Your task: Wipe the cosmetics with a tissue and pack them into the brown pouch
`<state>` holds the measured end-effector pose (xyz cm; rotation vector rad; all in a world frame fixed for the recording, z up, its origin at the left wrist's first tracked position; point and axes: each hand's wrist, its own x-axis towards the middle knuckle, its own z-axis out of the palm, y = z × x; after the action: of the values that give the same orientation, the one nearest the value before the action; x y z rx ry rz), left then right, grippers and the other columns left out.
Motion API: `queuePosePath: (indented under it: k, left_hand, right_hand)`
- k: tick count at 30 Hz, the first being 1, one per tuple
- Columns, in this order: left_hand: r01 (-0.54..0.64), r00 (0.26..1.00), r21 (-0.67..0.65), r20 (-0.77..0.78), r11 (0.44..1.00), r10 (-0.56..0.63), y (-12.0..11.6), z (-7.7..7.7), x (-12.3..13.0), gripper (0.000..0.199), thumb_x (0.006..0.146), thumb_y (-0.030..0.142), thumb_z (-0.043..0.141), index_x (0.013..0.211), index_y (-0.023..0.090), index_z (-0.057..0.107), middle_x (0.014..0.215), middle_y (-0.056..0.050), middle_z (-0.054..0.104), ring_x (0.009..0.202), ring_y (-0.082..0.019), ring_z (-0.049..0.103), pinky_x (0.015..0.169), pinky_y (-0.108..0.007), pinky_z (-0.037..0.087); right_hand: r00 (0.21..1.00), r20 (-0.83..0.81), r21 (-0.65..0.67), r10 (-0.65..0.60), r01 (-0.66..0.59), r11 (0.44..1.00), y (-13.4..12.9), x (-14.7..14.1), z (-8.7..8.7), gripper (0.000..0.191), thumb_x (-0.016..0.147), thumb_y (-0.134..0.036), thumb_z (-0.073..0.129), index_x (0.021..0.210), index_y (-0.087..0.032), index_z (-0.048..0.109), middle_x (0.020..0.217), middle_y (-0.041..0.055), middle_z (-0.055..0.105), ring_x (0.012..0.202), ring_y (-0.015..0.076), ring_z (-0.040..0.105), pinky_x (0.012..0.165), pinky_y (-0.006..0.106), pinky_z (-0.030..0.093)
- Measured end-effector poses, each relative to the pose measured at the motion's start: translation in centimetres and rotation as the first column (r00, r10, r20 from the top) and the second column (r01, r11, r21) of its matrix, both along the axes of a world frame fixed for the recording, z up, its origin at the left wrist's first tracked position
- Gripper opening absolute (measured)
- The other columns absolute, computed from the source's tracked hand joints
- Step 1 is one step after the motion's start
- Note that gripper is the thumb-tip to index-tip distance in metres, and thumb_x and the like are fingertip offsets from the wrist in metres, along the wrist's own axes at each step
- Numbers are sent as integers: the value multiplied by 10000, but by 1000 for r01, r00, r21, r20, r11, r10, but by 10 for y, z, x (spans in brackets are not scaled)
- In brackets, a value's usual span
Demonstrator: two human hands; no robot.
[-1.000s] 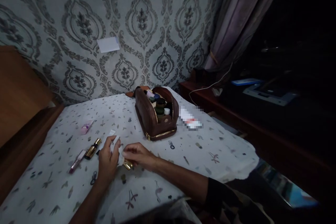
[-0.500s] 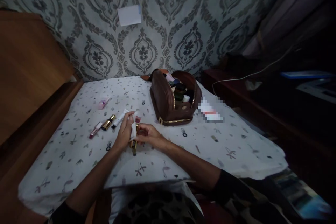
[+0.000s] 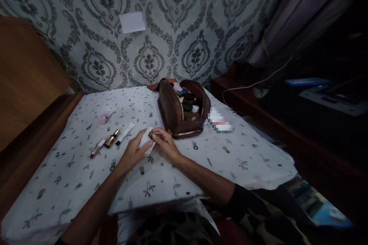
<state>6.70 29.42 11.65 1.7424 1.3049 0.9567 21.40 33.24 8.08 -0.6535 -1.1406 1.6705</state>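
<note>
My left hand (image 3: 133,154) is closed around a crumpled white wipe (image 3: 146,150). Against that wipe, my right hand (image 3: 167,147) pinches a small gold cosmetic item (image 3: 150,134); most of it is hidden by fingers and wipe, so its exact kind is unclear. Left of my hands, a white tube with a black cap (image 3: 125,134) lies on the patterned cloth. Beside it are a gold-and-black lipstick tube (image 3: 112,139) and a lip gloss tube (image 3: 97,148). Farther back lies a pink tube (image 3: 105,117).
An unzipped brown cosmetic bag (image 3: 169,105) holding jars and other items stands just behind my right hand. A white packet (image 3: 220,120), partly blurred out, lies right of it. The patterned cloth (image 3: 115,183) covers the table, with wooden furniture (image 3: 25,80) at left.
The gold item has come up from below the hands into the wipe, held between both hands. The view has shifted, moving the scene leftward.
</note>
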Motion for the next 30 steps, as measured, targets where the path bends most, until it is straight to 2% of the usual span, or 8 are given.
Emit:
queuePosePath:
  k: [3, 8, 13, 17, 22, 26, 28, 30]
  left_hand:
    - [-20, 997, 78, -73, 997, 26, -1, 1, 2, 472, 910, 419, 505, 1308, 166, 494, 1121, -73, 662, 997, -223, 617, 890, -319, 466]
    - [-28, 989, 98, -144, 995, 42, -2, -1, 1, 386, 918, 440, 470, 1193, 177, 538, 929, -36, 686, 813, -195, 624, 741, -284, 465]
    - [-64, 970, 89, -230, 994, 83, -2, -1, 1, 414, 923, 506, 387, 822, 165, 600, 676, -14, 612, 639, -175, 547, 634, -279, 411]
    - [-119, 986, 51, -109, 992, 124, -1, -2, 2, 496, 883, 576, 384, 626, 178, 531, 573, -1, 522, 568, -154, 479, 555, -266, 383]
    - [-144, 979, -246, 103, 958, 174, 3, -3, -5, 443, 751, 583, 612, 868, 156, 601, 606, 37, 534, 489, -120, 453, 444, -220, 347]
    - [-38, 984, -199, 163, 979, 71, 2, 6, -6, 435, 729, 447, 681, 1037, 146, 621, 822, -23, 646, 733, -180, 601, 665, -262, 493]
    - [25, 984, -158, 176, 987, 4, 0, 10, -4, 449, 710, 391, 692, 1084, 151, 623, 974, -61, 673, 905, -228, 622, 827, -321, 508]
    - [75, 981, -160, 188, 984, -44, -2, 10, -2, 471, 703, 359, 688, 1123, 162, 610, 1038, -72, 675, 964, -250, 621, 875, -354, 504]
  right_hand:
    - [989, 132, 128, -60, 43, 991, 1, 1, 0, 351, 766, -529, 686, 900, -216, 596, 709, -25, 560, 523, 104, 504, 481, 227, 440]
    - [949, 209, 253, -236, 181, 950, 2, 4, 3, 296, 767, -452, 695, 900, -193, 643, 779, -6, 559, 600, 93, 489, 509, 201, 403]
    - [985, 154, 200, -77, 45, 979, 1, 5, 6, 422, 758, -532, 699, 1004, -194, 642, 706, -40, 535, 497, 67, 464, 453, 198, 371]
    - [990, 137, 153, 21, -42, 987, 1, 5, 8, 472, 751, -608, 679, 905, -163, 644, 567, -48, 524, 465, 86, 481, 434, 202, 371]
    - [991, 125, 140, 44, -62, 988, 1, 7, 11, 525, 713, -604, 719, 988, -164, 643, 608, -44, 555, 486, 90, 502, 440, 202, 371]
    - [979, 202, 256, -11, -42, 966, -1, 8, 9, 477, 721, -547, 739, 1002, -172, 646, 714, -31, 577, 580, 87, 524, 544, 215, 416]
    - [965, 247, 326, -91, 6, 945, -2, 8, 9, 435, 707, -507, 766, 965, -178, 648, 760, -23, 584, 648, 95, 528, 608, 224, 432]
    - [949, 266, 355, -169, 67, 932, -2, 8, 10, 396, 714, -499, 763, 911, -174, 654, 771, -12, 588, 674, 102, 523, 622, 228, 434]
